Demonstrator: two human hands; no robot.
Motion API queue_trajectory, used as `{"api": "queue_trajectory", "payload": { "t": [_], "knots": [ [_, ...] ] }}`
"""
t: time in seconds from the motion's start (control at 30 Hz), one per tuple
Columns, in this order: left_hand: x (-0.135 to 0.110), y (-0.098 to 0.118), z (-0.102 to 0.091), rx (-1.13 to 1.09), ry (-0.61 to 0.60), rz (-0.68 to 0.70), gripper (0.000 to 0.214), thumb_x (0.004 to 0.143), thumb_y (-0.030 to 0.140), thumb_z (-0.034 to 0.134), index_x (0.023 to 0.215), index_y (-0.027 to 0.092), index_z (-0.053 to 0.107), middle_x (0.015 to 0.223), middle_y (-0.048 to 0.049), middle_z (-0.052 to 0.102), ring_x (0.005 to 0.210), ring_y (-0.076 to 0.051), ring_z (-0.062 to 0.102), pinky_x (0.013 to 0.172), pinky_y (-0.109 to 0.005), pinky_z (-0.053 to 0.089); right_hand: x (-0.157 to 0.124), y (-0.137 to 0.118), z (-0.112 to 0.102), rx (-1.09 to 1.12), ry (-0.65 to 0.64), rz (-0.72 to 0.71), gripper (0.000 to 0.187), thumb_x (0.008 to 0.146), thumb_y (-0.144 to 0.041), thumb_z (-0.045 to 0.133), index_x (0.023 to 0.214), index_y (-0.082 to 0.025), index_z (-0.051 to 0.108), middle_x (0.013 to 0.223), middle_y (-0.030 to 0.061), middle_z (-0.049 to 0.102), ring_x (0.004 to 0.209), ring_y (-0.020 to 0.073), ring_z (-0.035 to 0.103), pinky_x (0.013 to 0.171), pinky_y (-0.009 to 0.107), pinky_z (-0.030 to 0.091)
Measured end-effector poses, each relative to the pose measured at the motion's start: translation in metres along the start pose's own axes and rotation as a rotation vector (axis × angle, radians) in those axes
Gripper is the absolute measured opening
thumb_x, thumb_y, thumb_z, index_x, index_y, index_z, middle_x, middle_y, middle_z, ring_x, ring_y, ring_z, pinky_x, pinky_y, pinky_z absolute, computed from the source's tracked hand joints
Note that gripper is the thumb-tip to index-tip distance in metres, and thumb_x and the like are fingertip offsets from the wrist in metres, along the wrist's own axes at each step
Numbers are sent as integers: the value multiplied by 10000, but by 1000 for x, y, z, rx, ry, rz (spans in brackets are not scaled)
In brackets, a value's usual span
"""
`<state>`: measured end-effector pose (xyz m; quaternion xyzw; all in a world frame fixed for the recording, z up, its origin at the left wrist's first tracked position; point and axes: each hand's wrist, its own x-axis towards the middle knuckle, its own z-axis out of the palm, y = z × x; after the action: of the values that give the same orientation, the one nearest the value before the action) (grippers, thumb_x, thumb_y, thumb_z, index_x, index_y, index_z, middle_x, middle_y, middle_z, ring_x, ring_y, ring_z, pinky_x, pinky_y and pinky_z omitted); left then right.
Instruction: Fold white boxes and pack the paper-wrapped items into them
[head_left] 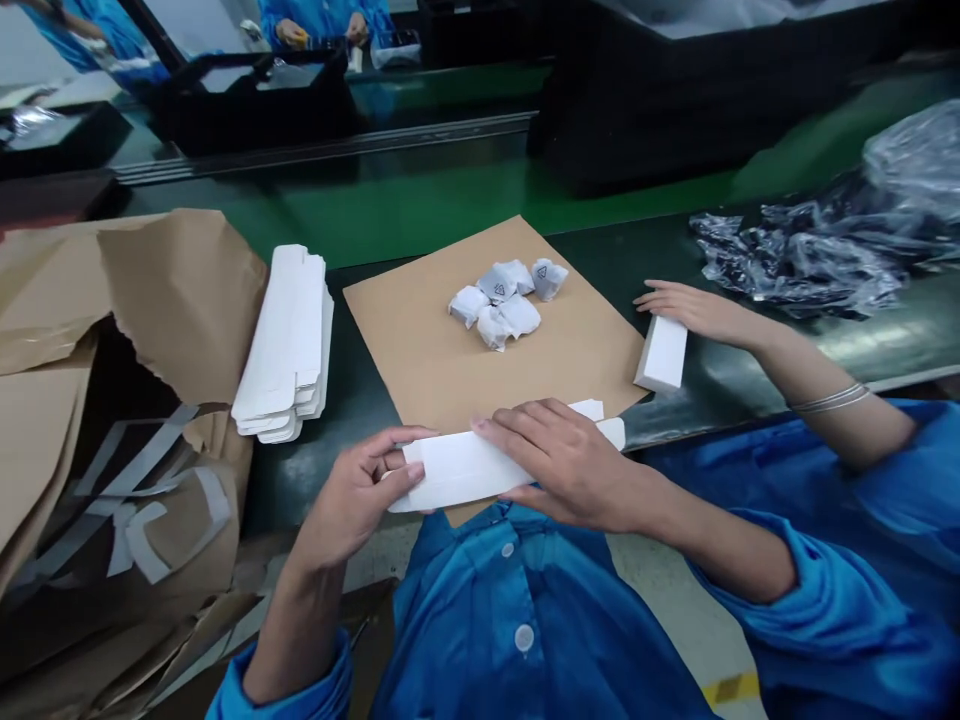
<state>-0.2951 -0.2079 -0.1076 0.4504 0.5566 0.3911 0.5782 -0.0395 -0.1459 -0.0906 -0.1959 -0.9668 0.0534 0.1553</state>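
Note:
A flattened white carton [457, 470] is held in front of my body, over the near corner of a brown cardboard sheet [420, 340]. My left hand [367, 485] pinches its left end between thumb and fingers. Across its right half lies my right hand [555, 455], thumb below and fingers over the top, gripping it. End flaps stick out past my right hand. Several small wrapped packets [510, 315] in white bags lie grouped on the cardboard sheet. To the left is a stack of flat white cartons [281, 345].
At right, a co-worker's hand [694, 310] rests on a formed white box [661, 353]. Clear plastic bags [817, 250] are heaped behind it. An open brown carton [180, 300] with paper strips stands left. Black bins [255, 100] and another person's hands [322, 32] are across the green bench.

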Motion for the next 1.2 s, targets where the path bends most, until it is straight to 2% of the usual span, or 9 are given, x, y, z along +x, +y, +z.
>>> {"api": "queue_trajectory", "payload": {
  "t": [0.17, 0.37, 0.53, 0.6, 0.67, 0.73, 0.83, 0.97, 1.2],
  "knots": [
    [5, 8, 4, 247, 144, 221, 236, 763, 327, 743, 961, 203, 769, 867, -48, 779, 705, -161, 720, 574, -210, 555, -3, 3, -2, -85, 36, 13, 579, 951, -362, 534, 1424, -37, 456, 1250, 218, 639, 1067, 324, 602, 883, 465, 504],
    [10, 9, 8, 477, 304, 311, 116, 764, 166, 657, 764, 215, 763, 751, 3, 760, 664, -139, 694, 581, -207, 530, -5, -5, 4, -140, 52, 71, 402, 986, -154, 379, 1343, -102, 557, 1180, 180, 693, 1053, 299, 648, 861, 449, 530],
    [0, 5, 24, 76, 543, 599, 466, 898, 381, 641, 1344, 280, 551, 1253, -78, 694, 1012, -228, 718, 801, -368, 618, 3, 0, 14, -233, 290, 367, 437, 990, -298, 486, 1389, -122, 498, 1184, 184, 692, 1001, 301, 663, 825, 426, 543],
    [-1, 0, 46, 17, 501, 676, 665, 903, 537, 602, 1478, 289, 378, 1394, -131, 595, 1165, -279, 663, 914, -441, 592, 8, -7, 24, -227, 383, 473, 478, 982, -330, 510, 1414, -128, 468, 1179, 199, 685, 986, 317, 662, 832, 450, 540],
    [3, -6, 69, 53, 433, 625, 872, 863, 594, 628, 1548, 276, 193, 1432, -174, 545, 1232, -298, 620, 958, -446, 569, 12, -19, 32, -119, 381, 435, 502, 989, -305, 489, 1446, -107, 426, 1217, 224, 660, 1034, 334, 651, 856, 475, 540],
    [11, -9, 82, 81, 530, 545, 940, 846, 526, 686, 1548, 262, 120, 1376, -173, 574, 1183, -276, 644, 926, -405, 577, 13, -29, 31, 109, 296, 318, 599, 976, -355, 527, 1487, -86, 367, 1305, 241, 606, 1133, 342, 617, 896, 482, 545],
    [20, -10, 79, 123, 534, 443, 785, 826, 436, 715, 1464, 229, 308, 1223, -124, 644, 999, -233, 696, 814, -344, 590, 15, -28, 15, 503, 241, 384, 705, 921, -453, 623, 1517, -186, 356, 1326, 162, 587, 1127, 271, 609, 911, 428, 559],
    [19, -10, 66, 278, 459, 545, 637, 811, 425, 700, 1356, 201, 458, 1278, -121, 599, 1086, -248, 648, 861, -345, 556, 28, -13, 1, 841, 343, 428, 369, 932, -368, 625, 1283, -254, 634, 1075, 59, 614, 945, 176, 609, 835, 340, 552],
    [14, -13, 64, 429, 442, 638, 568, 768, 368, 733, 1260, 221, 490, 1188, -72, 596, 1041, -214, 632, 847, -320, 525, 31, -12, 12, 1024, 463, 371, 152, 891, -217, 674, 1033, -188, 722, 945, 30, 637, 854, 126, 613, 762, 264, 519]
  ]
}}
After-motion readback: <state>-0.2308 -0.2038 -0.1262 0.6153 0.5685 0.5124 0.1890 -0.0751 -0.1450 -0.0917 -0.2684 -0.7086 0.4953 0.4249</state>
